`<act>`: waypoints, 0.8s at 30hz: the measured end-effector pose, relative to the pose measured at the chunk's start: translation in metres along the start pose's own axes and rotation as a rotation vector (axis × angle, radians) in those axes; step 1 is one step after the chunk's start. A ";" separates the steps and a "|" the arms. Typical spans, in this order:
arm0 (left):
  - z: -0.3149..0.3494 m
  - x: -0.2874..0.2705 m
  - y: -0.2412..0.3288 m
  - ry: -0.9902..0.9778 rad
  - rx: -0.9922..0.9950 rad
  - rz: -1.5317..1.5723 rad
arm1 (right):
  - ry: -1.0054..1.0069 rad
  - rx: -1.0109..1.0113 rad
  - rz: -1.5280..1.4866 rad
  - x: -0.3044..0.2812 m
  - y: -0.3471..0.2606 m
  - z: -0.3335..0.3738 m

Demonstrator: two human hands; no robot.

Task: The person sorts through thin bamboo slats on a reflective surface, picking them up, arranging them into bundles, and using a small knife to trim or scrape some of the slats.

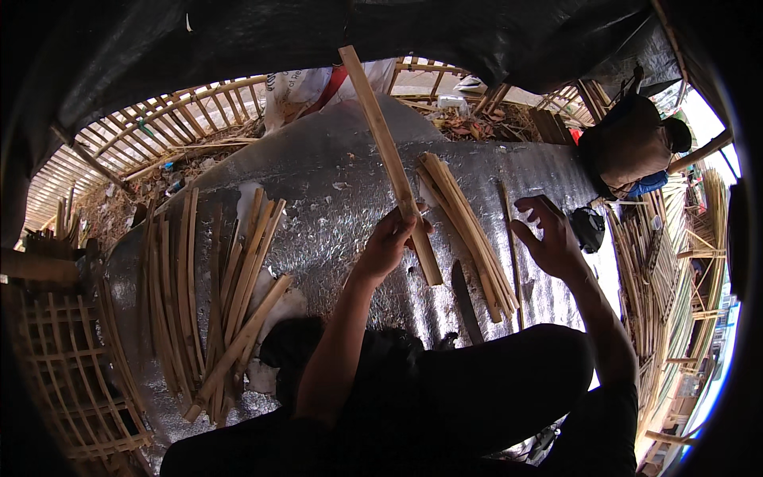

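My left hand (389, 245) is closed around the lower part of a long, flat bamboo strip (373, 119), which is held up at a tilt above a silvery foil mat (326, 207). My right hand (548, 238) is raised to the right with its fingers apart and holds nothing. Between the two hands a bundle of bamboo strips (469, 230) lies on the mat. Beside that bundle are a dark knife blade (464, 302), its handle end hidden near my leg, and a thin dark stick (513, 262).
More bamboo strips (191, 270) lie in loose piles at the left, one crossing the others. A slatted bamboo fence (175, 119) runs along the back. A dark bag (628, 143) sits at the far right, near stacked strips (636, 262). Black sheeting (238, 40) hangs overhead.
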State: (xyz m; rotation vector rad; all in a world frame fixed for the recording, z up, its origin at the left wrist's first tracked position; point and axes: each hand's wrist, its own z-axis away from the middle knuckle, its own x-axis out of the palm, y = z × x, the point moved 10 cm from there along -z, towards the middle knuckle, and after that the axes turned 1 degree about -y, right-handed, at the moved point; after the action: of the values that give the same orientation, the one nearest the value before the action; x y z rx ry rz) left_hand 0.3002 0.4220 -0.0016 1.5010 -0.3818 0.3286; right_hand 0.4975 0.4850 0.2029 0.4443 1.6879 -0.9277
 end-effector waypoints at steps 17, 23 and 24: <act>0.023 0.012 0.081 0.257 0.329 0.028 | -0.182 0.191 -0.805 0.062 -0.072 -0.107; 0.017 -0.006 0.055 0.198 0.168 0.275 | -0.123 0.220 -0.779 0.055 -0.059 -0.102; 0.016 -0.009 0.052 0.213 0.173 0.262 | -0.118 0.229 -0.780 0.055 -0.055 -0.102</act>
State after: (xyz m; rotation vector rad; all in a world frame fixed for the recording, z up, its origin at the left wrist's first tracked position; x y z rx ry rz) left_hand 0.2686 0.4088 0.0418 1.5681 -0.3871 0.7391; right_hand 0.3761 0.5202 0.1801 -0.1524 1.6631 -1.6834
